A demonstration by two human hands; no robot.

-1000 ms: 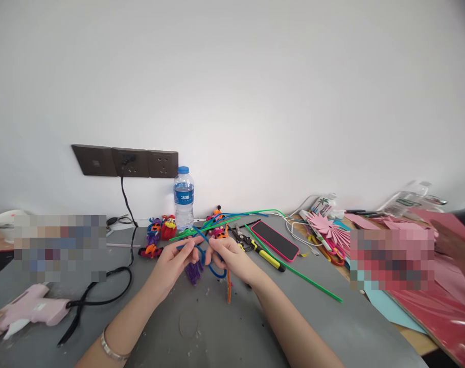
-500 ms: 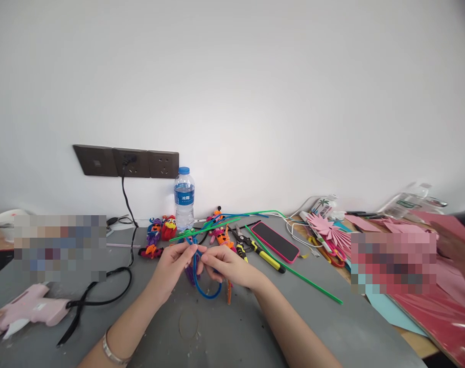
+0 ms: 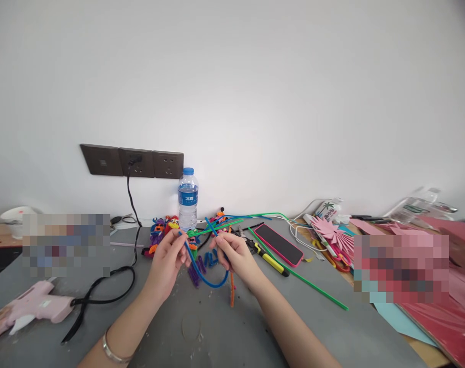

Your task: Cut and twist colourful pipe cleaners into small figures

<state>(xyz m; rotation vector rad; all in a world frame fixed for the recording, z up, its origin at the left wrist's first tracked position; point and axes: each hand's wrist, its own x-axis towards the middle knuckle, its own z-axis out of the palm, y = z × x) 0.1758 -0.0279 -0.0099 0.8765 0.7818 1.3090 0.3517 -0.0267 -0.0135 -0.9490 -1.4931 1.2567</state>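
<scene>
A blue pipe cleaner (image 3: 207,282) hangs in a U-shaped loop between my two hands. My left hand (image 3: 171,251) pinches one end of it. The other side is pinched in my right hand (image 3: 230,250), with a tip sticking up above the fingers. Just behind my hands lie fuzzy colourful figures (image 3: 158,231), short purple pieces (image 3: 194,276) and short blue pieces (image 3: 211,258). An orange strip (image 3: 232,291) lies below my right hand.
A water bottle (image 3: 188,199) stands by the wall. To the right are yellow-handled pliers (image 3: 271,259), a phone (image 3: 279,244), a long green pipe cleaner (image 3: 312,283) and pink paper (image 3: 332,232). A pink glue gun (image 3: 41,306) and black cord (image 3: 134,278) are left.
My hands have moved apart, and the blue pipe cleaner now spans a wider loop between them. The short blue pieces behind have come into view. The whole view has shifted slightly.
</scene>
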